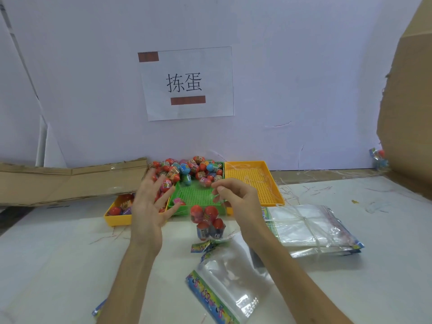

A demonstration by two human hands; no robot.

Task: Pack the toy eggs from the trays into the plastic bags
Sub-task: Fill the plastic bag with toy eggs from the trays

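The right hand (236, 197) is raised above the worktop (58, 253), thumb and forefinger pinched on the top edge of a clear plastic bag (208, 220) that hangs below it, loaded with several red toy eggs. The left hand (149, 206) is held wide, fingers spread, gripping nothing, in front of the heap of multicoloured toy eggs (187, 169) piled at the far end of the green perforated tray (198, 195).

Risks noted:
- The bag is carried by one narrow pinch only; a slip would probably drop it and scatter eggs across the worktop.
- Whether the mouth is sealed cannot be told; if open, tilting could spill the contents.
- The heap is stacked above the tray rim; a careless reach by the spread hand could roll eggs off.
- An empty clear bag with printed header (224, 281) lies directly below and could be dragged or crumpled.
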